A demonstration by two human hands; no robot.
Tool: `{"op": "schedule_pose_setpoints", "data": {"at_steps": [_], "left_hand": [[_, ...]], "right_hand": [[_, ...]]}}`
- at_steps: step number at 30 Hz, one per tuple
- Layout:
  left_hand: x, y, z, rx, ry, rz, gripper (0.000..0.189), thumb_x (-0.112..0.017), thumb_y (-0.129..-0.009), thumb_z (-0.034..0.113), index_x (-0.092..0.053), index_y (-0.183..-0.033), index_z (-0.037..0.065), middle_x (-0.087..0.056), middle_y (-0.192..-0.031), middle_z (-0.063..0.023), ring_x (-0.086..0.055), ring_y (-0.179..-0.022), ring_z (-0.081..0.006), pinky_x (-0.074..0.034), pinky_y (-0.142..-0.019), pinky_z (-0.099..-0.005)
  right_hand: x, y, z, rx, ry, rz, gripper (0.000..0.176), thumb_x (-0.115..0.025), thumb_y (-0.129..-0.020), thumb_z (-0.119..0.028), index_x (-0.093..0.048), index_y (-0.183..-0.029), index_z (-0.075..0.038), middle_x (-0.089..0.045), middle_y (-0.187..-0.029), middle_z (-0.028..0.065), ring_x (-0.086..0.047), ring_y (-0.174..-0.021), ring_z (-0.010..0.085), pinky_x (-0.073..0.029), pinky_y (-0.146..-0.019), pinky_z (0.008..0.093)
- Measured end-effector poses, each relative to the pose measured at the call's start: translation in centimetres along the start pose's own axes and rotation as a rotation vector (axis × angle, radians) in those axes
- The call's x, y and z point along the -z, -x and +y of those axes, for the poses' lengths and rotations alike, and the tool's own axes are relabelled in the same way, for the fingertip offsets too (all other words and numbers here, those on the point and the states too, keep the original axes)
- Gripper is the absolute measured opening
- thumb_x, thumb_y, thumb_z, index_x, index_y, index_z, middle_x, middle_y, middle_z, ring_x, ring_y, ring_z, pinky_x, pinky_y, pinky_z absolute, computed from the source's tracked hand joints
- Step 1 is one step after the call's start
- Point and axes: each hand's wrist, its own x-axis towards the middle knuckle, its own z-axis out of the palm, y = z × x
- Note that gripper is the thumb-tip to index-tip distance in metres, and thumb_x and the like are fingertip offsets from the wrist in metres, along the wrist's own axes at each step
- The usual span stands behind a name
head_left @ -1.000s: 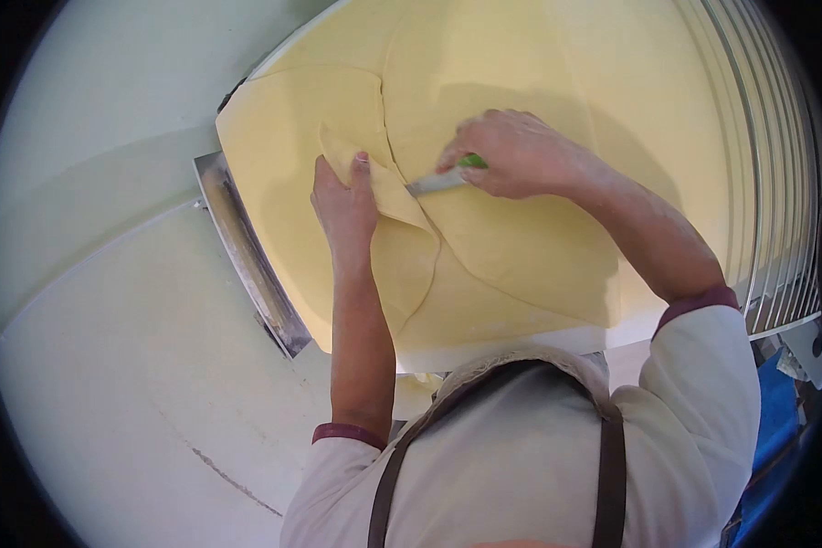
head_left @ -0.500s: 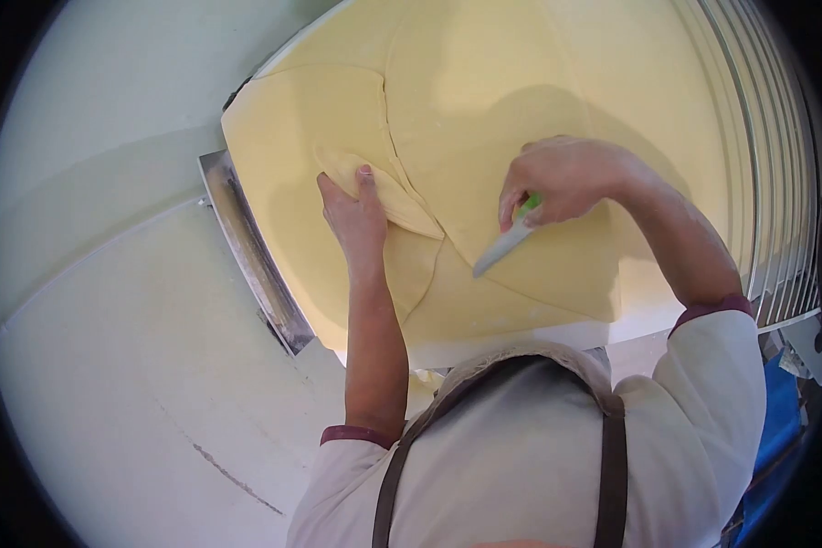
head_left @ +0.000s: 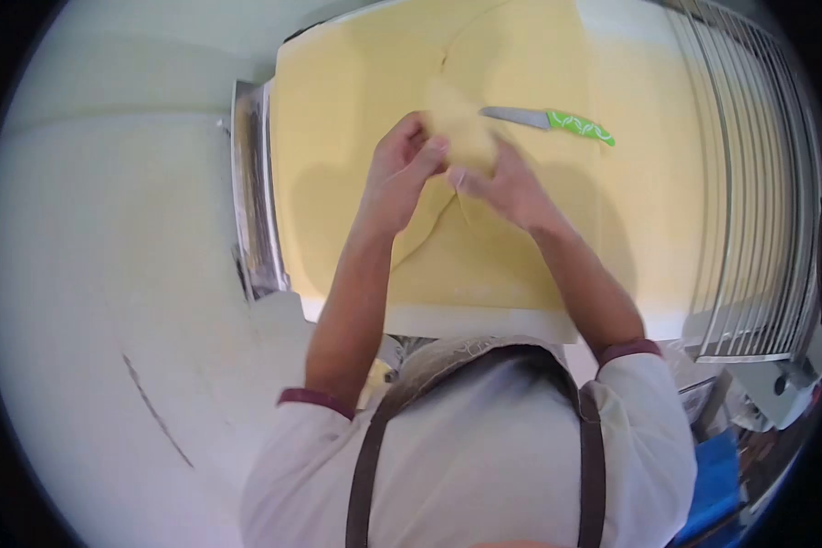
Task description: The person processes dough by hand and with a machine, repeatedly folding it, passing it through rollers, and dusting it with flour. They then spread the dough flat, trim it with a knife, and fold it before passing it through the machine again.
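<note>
A wide pale-yellow dough sheet (head_left: 338, 119) covers the white work surface, with cut lines running through it. Between my two hands is a loose dough piece (head_left: 466, 132), blurred by motion. My left hand (head_left: 409, 169) pinches its left edge with thumb and fingers. On the opposite side my right hand (head_left: 507, 187) grips the same piece, its fingers partly hidden behind it. The knife (head_left: 557, 122), with a green patterned handle and grey blade, lies flat on the dough sheet just right of the piece, touched by neither hand.
A metal wire guard (head_left: 744, 219) stands along the right side. At the left edge of the work surface is a metal bar or tray (head_left: 254, 192). Something blue (head_left: 714, 479) shows low on the right, beside my sleeve.
The knife has left my right hand and lies on the dough. My right hand has moved left to the dough piece, which both hands now hold raised. The view has shifted.
</note>
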Motion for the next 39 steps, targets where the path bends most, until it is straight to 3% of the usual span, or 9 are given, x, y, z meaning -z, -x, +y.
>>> {"op": "schedule_pose_setpoints", "data": {"at_steps": [5, 8, 17, 20, 23, 26, 30, 34, 39], "left_hand": [[7.0, 2.8, -5.7, -0.482, -1.171, 0.002, 0.056, -0.047, -0.096, 0.027, -0.029, -0.142, 0.002, -0.034, -0.145, -0.0181, -0.036, -0.133, -0.0288, -0.026, -0.111, -0.0478], [7.1, 7.3, -9.0, -0.305, -1.515, -0.243, 0.068, -0.039, -0.096, 0.041, -0.018, -0.147, 0.002, -0.015, -0.154, -0.0189, -0.010, -0.144, -0.0269, -0.009, -0.116, -0.0470], [2.5, 5.9, -9.7, -0.402, -1.356, -0.262, 0.076, -0.042, -0.095, 0.043, -0.011, -0.147, -0.003, -0.010, -0.155, -0.0189, -0.006, -0.145, -0.0282, -0.001, -0.117, -0.0450], [2.8, 5.8, -9.0, -0.410, -1.138, -0.181, 0.066, -0.045, -0.096, 0.037, -0.025, -0.142, -0.005, -0.027, -0.149, -0.0205, -0.023, -0.141, -0.0271, -0.012, -0.116, -0.0430], [2.7, 5.8, -7.8, 0.007, -0.039, -0.103, 0.052, -0.050, -0.095, 0.031, -0.045, -0.131, -0.005, -0.054, -0.128, -0.0178, -0.049, -0.123, -0.0235, -0.034, -0.107, -0.0387], [1.8, 5.3, -5.6, 0.239, 0.336, -0.531, 0.040, -0.051, -0.095, 0.028, -0.055, -0.119, -0.004, -0.066, -0.103, -0.0116, -0.063, -0.096, -0.0175, -0.048, -0.088, -0.0318], [3.4, 3.4, -2.6, 0.183, 0.205, -0.458, 0.032, -0.054, -0.094, 0.023, -0.058, -0.113, -0.003, -0.067, -0.096, -0.0115, -0.065, -0.085, -0.0169, -0.052, -0.077, -0.0291], [6.8, -2.4, -3.5, 0.325, 0.051, -0.587, 0.030, -0.058, -0.092, 0.021, -0.061, -0.108, -0.004, -0.067, -0.097, -0.0125, -0.065, -0.084, -0.0173, -0.052, -0.074, -0.0311], [7.9, -3.0, -5.5, 0.371, -0.352, -0.343, 0.032, -0.061, -0.089, 0.022, -0.062, -0.106, -0.004, -0.066, -0.096, -0.0122, -0.064, -0.082, -0.0165, -0.050, -0.073, -0.0299]], "right_hand": [[3.3, 4.1, -0.8, -0.315, -0.066, 0.253, 0.036, -0.060, -0.088, -0.012, -0.052, -0.120, 0.002, -0.065, -0.092, 0.0111, -0.062, -0.073, 0.0165, -0.051, -0.061, 0.0271], [5.2, 8.2, -1.2, -0.547, 0.091, 0.228, 0.033, -0.058, -0.089, -0.010, -0.053, -0.119, 0.002, -0.065, -0.091, 0.0125, -0.061, -0.066, 0.0161, -0.049, -0.056, 0.0278], [2.7, 10.6, -1.6, -0.455, 0.072, 0.377, 0.030, -0.051, -0.093, -0.009, -0.050, -0.122, -0.001, -0.064, -0.089, 0.0115, -0.056, -0.054, 0.0152, -0.045, -0.047, 0.0266], [1.4, 10.6, -2.5, -0.394, 0.110, 0.329, 0.034, -0.052, -0.091, -0.006, -0.048, -0.124, 0.000, -0.066, -0.095, 0.0141, -0.060, -0.062, 0.0149, -0.049, -0.050, 0.0259], [-2.1, 10.2, -4.5, -0.301, -0.034, 0.282, 0.038, -0.053, -0.090, -0.005, -0.045, -0.127, 0.001, -0.066, -0.096, 0.0139, -0.064, -0.072, 0.0170, -0.053, -0.061, 0.0270], [-5.1, 10.2, -1.6, -0.027, 0.159, 0.197, 0.038, -0.056, -0.089, -0.007, -0.048, -0.126, 0.000, -0.066, -0.097, 0.0131, -0.065, -0.086, 0.0188, -0.053, -0.075, 0.0290], [-0.5, 8.0, -4.1, -0.030, 0.735, 0.283, 0.031, -0.064, -0.086, -0.012, -0.060, -0.116, -0.003, -0.067, -0.102, 0.0126, -0.065, -0.094, 0.0223, -0.051, -0.084, 0.0340], [7.2, 2.0, -1.6, 0.383, 1.290, 0.459, 0.034, -0.065, -0.084, -0.013, -0.059, -0.117, -0.004, -0.059, -0.120, 0.0159, -0.053, -0.113, 0.0337, -0.043, -0.095, 0.0412], [10.1, 0.0, 0.4, 0.147, 1.343, 0.212, 0.033, -0.064, -0.084, -0.008, -0.058, -0.116, -0.003, -0.058, -0.113, 0.0157, -0.053, -0.106, 0.0332, -0.043, -0.090, 0.0423]]}}
